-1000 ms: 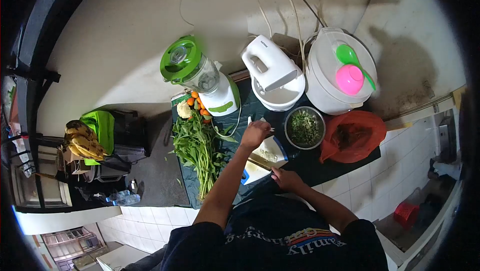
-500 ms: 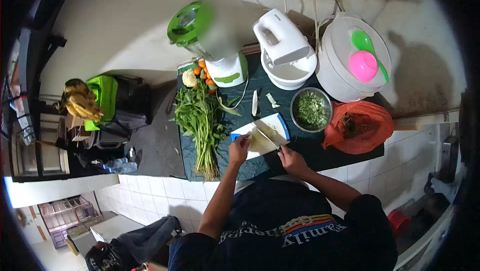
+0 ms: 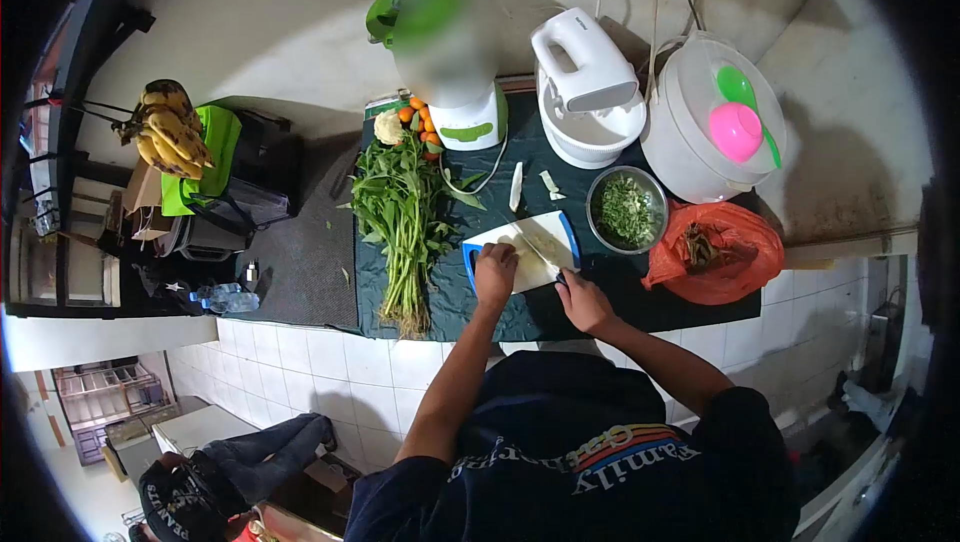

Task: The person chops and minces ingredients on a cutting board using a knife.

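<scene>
A white cutting board (image 3: pixel 562 232) with blue ends lies on the dark green table cover (image 3: pixel 548 327). My right hand (image 3: pixel 586 304) grips the handle of a knife (image 3: pixel 541 256), whose blade slants over the board. My left hand (image 3: pixel 495 270) rests at the board's left side with its fingers curled down; whatever they press on is hidden. Pale, small bits lie around the blade, too small to name. Beyond the board are a long white piece (image 3: pixel 516 187) and smaller pale scraps (image 3: pixel 550 185). A metal bowl (image 3: pixel 661 229) of chopped greens (image 3: pixel 626 210) stands to the right.
Leafy greens (image 3: pixel 402 212) lie left, near a cauliflower (image 3: pixel 389 127) and small orange produce (image 3: pixel 427 125). Behind stand a blender (image 3: pixel 470 122), a mixer (image 3: pixel 585 62) and a white lidded container (image 3: pixel 690 132). An orange bag (image 3: pixel 745 272) sits right. Another person (image 3: pixel 200 492) is at lower left.
My left hand has moved further onto the board, with its fingers closer to the blade. The knife stays in my right hand. The camera view has shifted slightly.
</scene>
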A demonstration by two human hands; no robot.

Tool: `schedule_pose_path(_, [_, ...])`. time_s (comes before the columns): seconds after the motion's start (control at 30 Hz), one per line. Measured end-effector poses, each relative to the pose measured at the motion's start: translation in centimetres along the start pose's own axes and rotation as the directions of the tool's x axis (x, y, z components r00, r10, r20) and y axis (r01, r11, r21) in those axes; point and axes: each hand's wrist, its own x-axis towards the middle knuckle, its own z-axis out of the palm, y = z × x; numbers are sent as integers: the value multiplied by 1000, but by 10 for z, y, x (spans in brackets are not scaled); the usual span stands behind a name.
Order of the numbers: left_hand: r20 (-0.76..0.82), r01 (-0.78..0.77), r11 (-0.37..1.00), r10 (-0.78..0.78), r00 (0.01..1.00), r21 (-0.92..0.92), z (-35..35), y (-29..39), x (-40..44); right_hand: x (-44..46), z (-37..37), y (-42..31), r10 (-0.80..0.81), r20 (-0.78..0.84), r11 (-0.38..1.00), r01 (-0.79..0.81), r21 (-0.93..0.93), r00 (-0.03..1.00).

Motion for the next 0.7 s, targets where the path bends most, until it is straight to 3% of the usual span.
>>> schedule_pose_path(0.03, [1, 0, 1000, 0, 1000, -5, -1, -1, -2, 0, 1, -3, -22, -17, 1000, 22, 6, 1000])
schedule_pose_path(0.1, [68, -236, 954, 227, 972, 187, -5, -1, 0, -1, 1, -14, -2, -2, 1000, 2, 14, 1000])
schedule_pose_path(0.2, [95, -308, 927, 294, 951, 214, -9, -1, -1, -1, 6, -30, 29, 34, 1000, -30, 9, 999])
schedule_pose_path(0.7, [176, -268, 951, 241, 955, 154, -5, 0, 1, 0, 38, -33, 85, -23, 996, -84, 14, 996])
